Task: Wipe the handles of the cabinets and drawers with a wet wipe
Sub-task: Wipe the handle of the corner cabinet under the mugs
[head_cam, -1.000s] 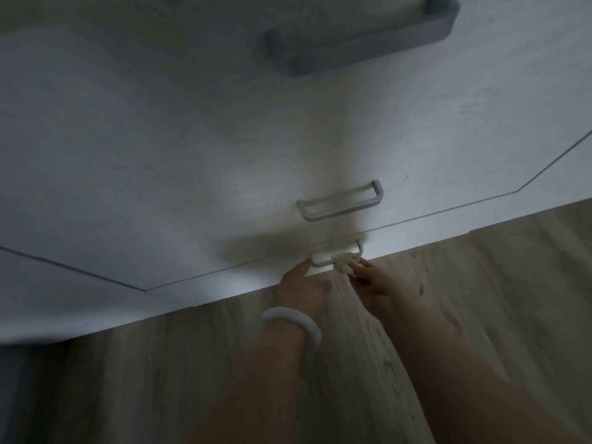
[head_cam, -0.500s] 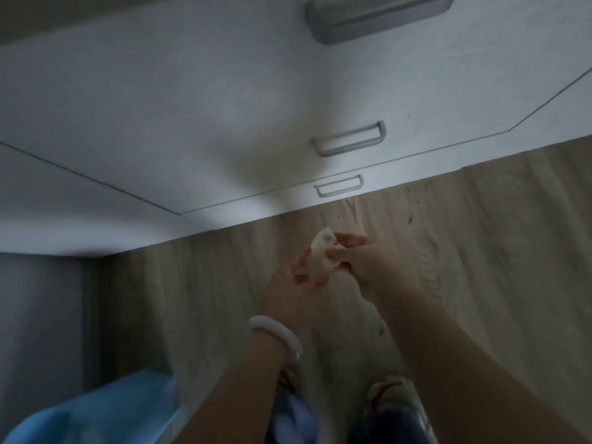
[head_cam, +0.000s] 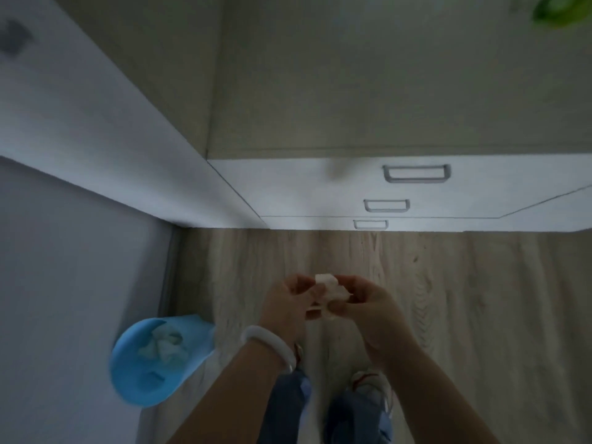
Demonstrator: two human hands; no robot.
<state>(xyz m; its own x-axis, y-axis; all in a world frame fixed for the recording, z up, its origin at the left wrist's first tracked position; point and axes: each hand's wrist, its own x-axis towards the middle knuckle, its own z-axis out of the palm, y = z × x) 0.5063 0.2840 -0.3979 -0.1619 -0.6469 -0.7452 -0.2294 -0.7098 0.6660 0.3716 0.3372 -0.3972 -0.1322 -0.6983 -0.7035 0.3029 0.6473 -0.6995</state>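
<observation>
Head view, looking down: the wooden floor (head_cam: 448, 315) fills the lower half, with the white drawer unit (head_cam: 320, 193) standing across its far edge. At lower left sits a blue bin (head_cam: 141, 379) with crumpled wipes in it. On the unit's front are three grey handles: top handle (head_cam: 416, 173), middle handle (head_cam: 386, 205), bottom handle (head_cam: 371, 224). Well in front of them, over the floor, the left hand (head_cam: 285, 302) and right hand (head_cam: 368, 302) both pinch the wet wipe (head_cam: 330, 291) with curled fingers, bunched between them. The likely risk: a bunched wipe may present a soiled face, smearing grime, or slip free during refolding.
</observation>
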